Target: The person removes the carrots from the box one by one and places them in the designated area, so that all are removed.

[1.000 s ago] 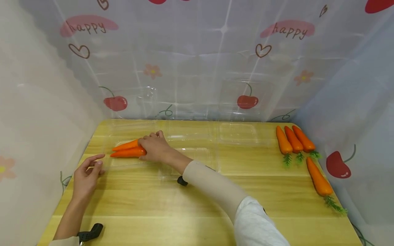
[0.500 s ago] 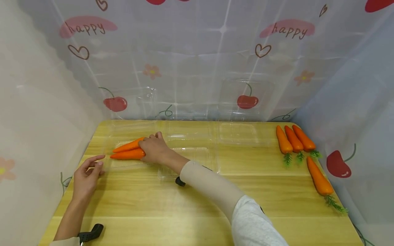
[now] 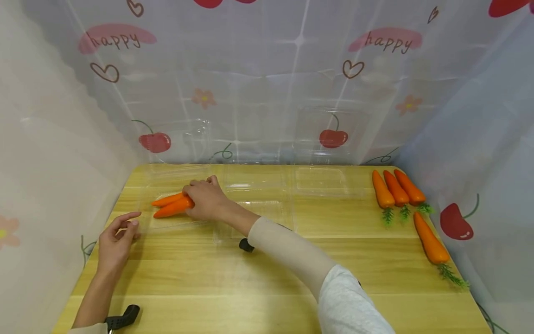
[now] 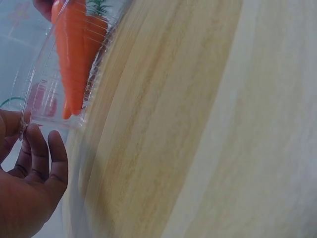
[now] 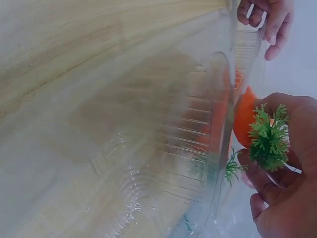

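My right hand (image 3: 206,199) grips an orange carrot (image 3: 174,208) near its thick end, its green leaves (image 5: 270,139) sticking out past the fingers. Below and beside it, a second carrot (image 3: 164,200) lies in a clear plastic box (image 3: 175,226) at the table's left. The tips of both carrots point left; the right hand covers their tops in the head view. At the box's left end is my left hand (image 3: 114,243), its thumb and forefinger pinching the rim (image 4: 25,116) in the left wrist view.
More clear boxes stand alongside: one in front (image 3: 254,232), one behind (image 3: 256,176), another to the right (image 3: 321,183). Their raised lids lean near the curtain (image 3: 267,93). Three carrots (image 3: 398,192) lie in a row at the right, with one more carrot (image 3: 431,241) near the edge.
The held carrot has shifted slightly and now lies more tilted, partly over the other one. My right hand moved a little; the left hand keeps its place at the box's rim.
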The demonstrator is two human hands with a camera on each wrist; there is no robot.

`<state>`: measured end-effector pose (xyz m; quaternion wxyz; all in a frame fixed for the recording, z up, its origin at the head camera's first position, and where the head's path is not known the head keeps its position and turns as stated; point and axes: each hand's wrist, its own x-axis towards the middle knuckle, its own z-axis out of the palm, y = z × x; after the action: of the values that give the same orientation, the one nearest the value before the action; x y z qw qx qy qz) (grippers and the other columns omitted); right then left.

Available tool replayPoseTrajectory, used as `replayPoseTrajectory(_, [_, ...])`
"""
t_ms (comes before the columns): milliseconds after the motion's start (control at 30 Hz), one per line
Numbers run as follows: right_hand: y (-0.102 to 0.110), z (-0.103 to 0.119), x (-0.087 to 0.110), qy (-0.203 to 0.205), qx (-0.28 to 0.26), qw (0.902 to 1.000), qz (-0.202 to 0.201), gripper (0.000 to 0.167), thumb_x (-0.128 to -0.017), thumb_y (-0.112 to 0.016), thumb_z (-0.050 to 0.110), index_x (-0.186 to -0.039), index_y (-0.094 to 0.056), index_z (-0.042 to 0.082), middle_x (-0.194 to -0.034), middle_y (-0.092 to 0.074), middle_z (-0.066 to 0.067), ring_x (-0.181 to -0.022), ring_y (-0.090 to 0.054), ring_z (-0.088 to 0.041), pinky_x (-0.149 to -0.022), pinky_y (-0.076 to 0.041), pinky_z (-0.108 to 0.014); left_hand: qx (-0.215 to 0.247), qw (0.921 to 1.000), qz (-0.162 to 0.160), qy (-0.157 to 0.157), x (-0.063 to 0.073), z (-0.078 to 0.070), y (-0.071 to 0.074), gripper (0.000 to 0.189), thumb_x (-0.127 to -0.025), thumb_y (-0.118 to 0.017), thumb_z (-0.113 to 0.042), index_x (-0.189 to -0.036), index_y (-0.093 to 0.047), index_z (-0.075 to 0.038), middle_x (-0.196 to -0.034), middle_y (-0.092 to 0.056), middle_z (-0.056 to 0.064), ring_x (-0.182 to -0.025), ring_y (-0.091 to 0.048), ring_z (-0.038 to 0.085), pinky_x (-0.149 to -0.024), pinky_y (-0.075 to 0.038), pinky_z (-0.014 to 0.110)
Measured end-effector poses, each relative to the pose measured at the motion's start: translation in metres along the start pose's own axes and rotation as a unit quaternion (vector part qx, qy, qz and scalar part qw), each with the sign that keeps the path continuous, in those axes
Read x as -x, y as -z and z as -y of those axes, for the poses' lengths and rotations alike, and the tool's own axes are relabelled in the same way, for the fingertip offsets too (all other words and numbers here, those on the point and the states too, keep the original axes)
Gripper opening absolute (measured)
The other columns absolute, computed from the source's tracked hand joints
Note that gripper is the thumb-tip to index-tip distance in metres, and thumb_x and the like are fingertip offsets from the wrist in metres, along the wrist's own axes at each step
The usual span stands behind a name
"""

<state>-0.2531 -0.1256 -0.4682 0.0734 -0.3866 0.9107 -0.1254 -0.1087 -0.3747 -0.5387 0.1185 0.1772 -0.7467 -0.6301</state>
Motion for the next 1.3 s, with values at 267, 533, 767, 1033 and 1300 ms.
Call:
replayPoseTrajectory(267, [0.017,-0.026,0.023,0.013,-0.055,0.9975,-0.043,0.040,-0.098,-0.076,0.043,-0.133,-0.070,0.023,-0.117,-0.067,0.011,-0.099,-0.059,-0.005,-0.102,-0.041,-0.036,0.003,0.9999,0.011,-0.011,-0.006,0.001,-0.007,0.039,-0.106,-0.069,-0.017,-0.141,-0.066,0.001,-0.095,-0.061,-0.006,-0.075,-0.070,0.007,-0.076,-0.061,0.013])
replayPoseTrajectory(533, [0.029,-0.061,0.055,0.000,-0.160,0.9851,-0.062,0.040,-0.098,-0.076,0.036,-0.132,-0.070,0.016,-0.121,-0.067,0.003,-0.098,-0.061,-0.011,-0.083,-0.052,-0.025,0.004,0.9999,0.013,0.001,-0.009,0.001,-0.012,0.039,-0.107,-0.067,-0.018,-0.142,-0.066,0.000,-0.094,-0.059,-0.008,-0.077,-0.071,0.006,-0.077,-0.061,0.012])
replayPoseTrajectory(767, [0.035,-0.084,0.096,-0.033,-0.226,0.9692,-0.092,0.038,-0.096,-0.078,0.032,-0.130,-0.069,0.016,-0.123,-0.068,0.002,-0.104,-0.065,-0.012,-0.084,-0.057,-0.025,0.007,0.9997,0.019,0.011,-0.006,0.004,-0.016,0.039,-0.108,-0.067,-0.019,-0.143,-0.066,-0.001,-0.094,-0.058,-0.008,-0.077,-0.070,0.006,-0.078,-0.061,0.012])
replayPoseTrajectory(1033, [0.040,-0.113,0.148,-0.058,-0.286,0.9464,-0.138,0.034,-0.095,-0.081,0.028,-0.125,-0.071,0.017,-0.123,-0.069,0.002,-0.105,-0.069,-0.016,-0.085,-0.063,-0.030,-0.010,0.9996,0.022,0.011,0.000,0.009,-0.013,0.041,-0.108,-0.066,-0.024,-0.144,-0.065,-0.004,-0.097,-0.058,-0.005,-0.077,-0.069,0.007,-0.078,-0.061,0.012])
replayPoseTrajectory(1300, [0.048,-0.148,0.203,-0.117,-0.340,0.9114,-0.201,0.033,-0.091,-0.086,0.021,-0.119,-0.068,0.018,-0.120,-0.070,-0.003,-0.105,-0.070,-0.022,-0.093,-0.066,-0.042,-0.001,1.0000,0.009,0.004,-0.003,0.003,-0.004,0.038,-0.108,-0.066,-0.020,-0.142,-0.066,-0.003,-0.100,-0.061,-0.002,-0.077,-0.072,0.007,-0.078,-0.061,0.012])
